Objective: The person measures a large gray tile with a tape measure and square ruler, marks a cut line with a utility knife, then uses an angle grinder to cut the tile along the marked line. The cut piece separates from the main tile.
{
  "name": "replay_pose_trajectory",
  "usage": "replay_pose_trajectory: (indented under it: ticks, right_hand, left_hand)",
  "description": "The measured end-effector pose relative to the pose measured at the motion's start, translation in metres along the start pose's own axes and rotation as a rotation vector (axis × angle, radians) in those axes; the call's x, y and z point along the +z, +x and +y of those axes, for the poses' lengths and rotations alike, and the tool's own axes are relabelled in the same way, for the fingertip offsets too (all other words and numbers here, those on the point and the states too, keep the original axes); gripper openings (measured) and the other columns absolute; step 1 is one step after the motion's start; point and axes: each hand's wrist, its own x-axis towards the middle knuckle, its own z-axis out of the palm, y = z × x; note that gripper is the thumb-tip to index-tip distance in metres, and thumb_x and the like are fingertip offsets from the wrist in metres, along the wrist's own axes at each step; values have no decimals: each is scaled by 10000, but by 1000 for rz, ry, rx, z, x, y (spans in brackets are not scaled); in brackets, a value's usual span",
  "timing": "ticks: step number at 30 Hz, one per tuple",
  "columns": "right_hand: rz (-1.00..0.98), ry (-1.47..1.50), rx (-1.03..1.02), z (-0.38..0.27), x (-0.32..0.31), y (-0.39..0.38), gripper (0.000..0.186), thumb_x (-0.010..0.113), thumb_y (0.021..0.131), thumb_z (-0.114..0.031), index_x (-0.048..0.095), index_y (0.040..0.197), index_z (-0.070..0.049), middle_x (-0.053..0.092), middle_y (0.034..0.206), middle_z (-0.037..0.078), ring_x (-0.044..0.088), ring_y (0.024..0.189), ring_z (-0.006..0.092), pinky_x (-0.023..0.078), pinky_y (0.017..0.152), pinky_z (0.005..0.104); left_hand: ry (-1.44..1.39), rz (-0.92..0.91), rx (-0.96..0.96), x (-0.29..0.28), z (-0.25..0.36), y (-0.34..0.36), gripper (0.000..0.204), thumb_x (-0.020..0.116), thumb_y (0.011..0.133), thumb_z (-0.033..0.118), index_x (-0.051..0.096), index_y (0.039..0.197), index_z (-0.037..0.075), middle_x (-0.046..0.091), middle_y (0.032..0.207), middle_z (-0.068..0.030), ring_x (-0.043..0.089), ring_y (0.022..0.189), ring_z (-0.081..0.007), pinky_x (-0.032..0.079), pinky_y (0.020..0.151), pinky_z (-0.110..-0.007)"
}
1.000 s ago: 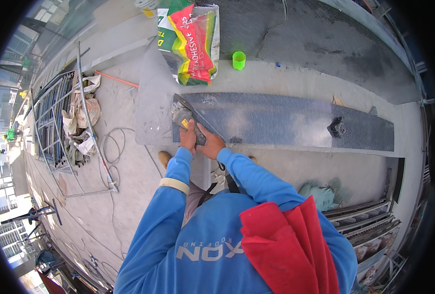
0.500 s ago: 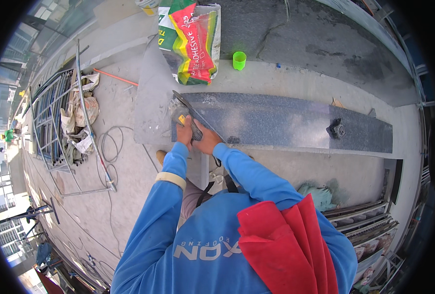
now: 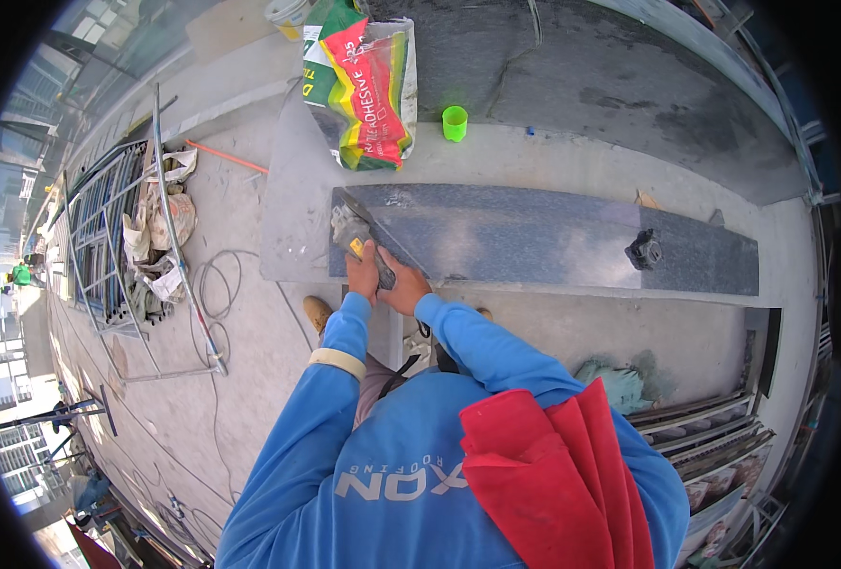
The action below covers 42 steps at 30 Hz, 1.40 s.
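Observation:
My left hand [image 3: 362, 273] and my right hand [image 3: 402, 287] grip a grey, dusty handheld power tool with a yellow label [image 3: 354, 237], apparently an angle grinder. Its head rests on or just over the left end of a long speckled dark grey stone slab [image 3: 496, 237]; the working edge is too small to make out clearly. A dark rounded object [image 3: 643, 250] sits on the slab's right part. Beyond the slab lie a green, red and yellow bag [image 3: 364, 90] and a bright green cup [image 3: 455, 123].
Metal frames [image 3: 103, 237] with cloth sacks [image 3: 164, 218] lie at left, beside looped cables [image 3: 221, 294] and an orange pole [image 3: 226, 155]. A white bucket [image 3: 286, 17] stands at the back. Stacked metal lengths [image 3: 691, 431] are at lower right. My boot [image 3: 317, 311] shows below the slab.
The view has shifted slightly. My two hands and the tool sit a little lower in the picture than half a second ago, still at the slab's left end with the same grip.

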Motion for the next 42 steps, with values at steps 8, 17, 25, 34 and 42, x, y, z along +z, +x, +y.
replay_pose_trajectory:
  ticks: [8,17,25,34,42]
  right_hand:
    - [-64,22,23,15,-13,-15,1074,785,759,-346,205,1656,-229,683,1229,283,643,1144,472,510,1026,493]
    - [-101,34,53,11,-16,-14,1079,793,757,-356,208,1654,-227,687,1210,289,648,1130,472,510,1019,495]
    - [-100,52,67,0,-10,2,1069,794,764,-349,210,1654,-244,693,1223,268,651,1150,454,519,1028,480]
    - [-19,2,25,6,0,12,1044,775,781,-340,208,1654,-262,660,1318,238,632,1195,442,503,1062,468]
    - [-70,20,52,7,-8,20,1052,764,767,-326,205,1656,-266,650,1339,239,622,1213,444,493,1071,471]
  left_hand:
    - [39,80,-7,14,-23,-8,611,626,1028,390,462,1409,-58,617,1263,-185,646,1078,-259,554,902,-384]
    - [-1,49,-42,12,-22,-9,673,627,1022,426,417,1445,-54,591,1300,-203,637,1123,-273,561,921,-397]
    - [51,57,-56,3,1,-4,805,634,987,498,395,1444,-119,572,1364,-283,601,1218,-347,473,1026,-416]
    - [125,82,-3,1,-17,22,693,625,1012,452,459,1412,-89,612,1305,-230,641,1128,-280,527,955,-387]
    - [232,118,4,4,-12,29,652,619,1019,436,492,1403,-77,634,1273,-212,648,1110,-265,539,921,-384]
